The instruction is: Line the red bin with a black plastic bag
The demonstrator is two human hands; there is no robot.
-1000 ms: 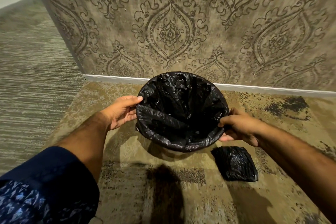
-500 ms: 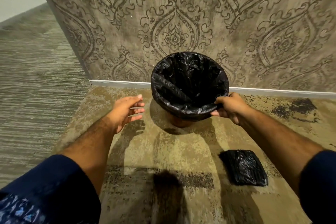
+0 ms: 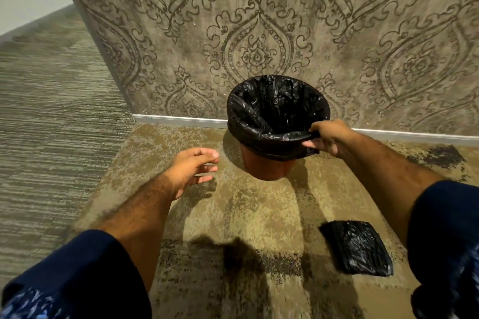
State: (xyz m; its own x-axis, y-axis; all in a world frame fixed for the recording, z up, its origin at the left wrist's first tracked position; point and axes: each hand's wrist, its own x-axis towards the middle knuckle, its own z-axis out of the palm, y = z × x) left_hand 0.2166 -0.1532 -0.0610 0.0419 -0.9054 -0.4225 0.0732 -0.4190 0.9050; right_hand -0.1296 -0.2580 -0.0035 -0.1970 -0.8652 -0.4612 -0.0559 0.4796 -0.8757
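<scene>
The red bin point(image 3: 264, 167) stands on the carpet close to the wall. A black plastic bag point(image 3: 274, 109) lines its inside and is folded down over the rim, so only the bin's lower part shows. My right hand point(image 3: 328, 137) pinches the bag's folded edge at the rim's right front. My left hand point(image 3: 190, 168) hovers to the left of the bin, fingers apart, holding nothing and not touching it.
A folded pack of black bags point(image 3: 357, 247) lies on the carpet at the front right. The patterned wall point(image 3: 259, 33) with a white baseboard point(image 3: 178, 119) rises right behind the bin. A striped carpet point(image 3: 51, 124) runs along the left.
The lined bin has moved away from me toward the wall. My left hand has let go of the rim and drawn back to the left; my right hand still grips the bag's edge.
</scene>
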